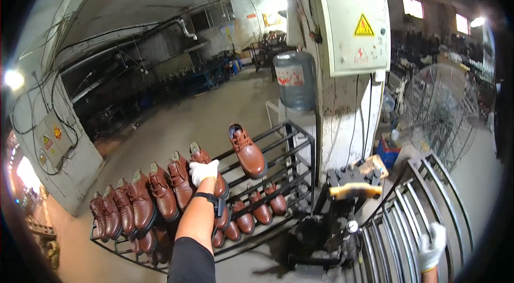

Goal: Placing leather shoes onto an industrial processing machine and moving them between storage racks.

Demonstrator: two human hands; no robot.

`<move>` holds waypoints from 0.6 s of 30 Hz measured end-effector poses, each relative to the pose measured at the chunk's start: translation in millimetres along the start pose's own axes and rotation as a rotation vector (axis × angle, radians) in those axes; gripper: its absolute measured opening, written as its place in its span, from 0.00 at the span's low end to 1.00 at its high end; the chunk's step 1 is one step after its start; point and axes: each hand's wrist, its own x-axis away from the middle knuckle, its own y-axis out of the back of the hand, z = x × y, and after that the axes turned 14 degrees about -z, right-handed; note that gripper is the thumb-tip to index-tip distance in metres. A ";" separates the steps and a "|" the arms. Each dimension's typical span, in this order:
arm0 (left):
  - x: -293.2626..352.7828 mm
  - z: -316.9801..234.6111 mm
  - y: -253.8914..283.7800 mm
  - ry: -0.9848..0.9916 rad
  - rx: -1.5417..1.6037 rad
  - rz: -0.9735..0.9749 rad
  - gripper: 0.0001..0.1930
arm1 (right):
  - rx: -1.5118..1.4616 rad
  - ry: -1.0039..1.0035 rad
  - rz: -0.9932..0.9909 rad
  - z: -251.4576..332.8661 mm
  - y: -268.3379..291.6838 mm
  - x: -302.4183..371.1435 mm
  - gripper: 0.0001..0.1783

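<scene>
Shoe (220,187), reddish-brown, glossy, round-toed

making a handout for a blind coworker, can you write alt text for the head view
A white-gloved left hand is on a brown shoe in a row on a black rack, with more shoes below. The gloved right hand is at a second metal rack; a pillar and water bottle stand beyond.

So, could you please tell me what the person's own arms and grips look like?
The left grip and right grip each wear a white work glove; the right one has a yellowish cuff edge. A black wrist strap with a small dark device circles the left wrist. The left arm has a black sleeve; no right sleeve shows.
</scene>
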 end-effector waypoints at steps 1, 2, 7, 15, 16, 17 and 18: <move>-3.2 -4.7 6.3 0.090 -0.005 0.034 0.57 | -0.008 0.114 0.025 47.3 -26.2 -5.5 0.23; -4.9 -5.8 1.6 0.077 0.006 0.015 0.51 | -0.135 0.178 0.068 70.2 -50.2 1.0 0.24; -65.9 74.5 -21.8 0.152 0.685 0.296 0.41 | -0.438 -0.351 0.638 186.0 -87.1 22.8 0.29; 248.3 37.6 224.5 0.978 1.093 1.390 0.38 | -1.280 -0.888 0.760 300.8 -163.7 18.3 0.74; 268.0 81.2 195.7 0.988 1.080 1.443 0.38 | -1.077 -0.568 0.550 294.9 -172.5 32.7 0.76; 317.2 116.8 171.9 0.835 1.065 1.424 0.31 | -0.894 -0.734 0.344 315.9 -163.5 31.9 0.76; 351.4 152.0 146.1 0.681 1.040 1.401 0.24 | -0.800 -0.712 0.374 292.1 -155.7 35.0 0.72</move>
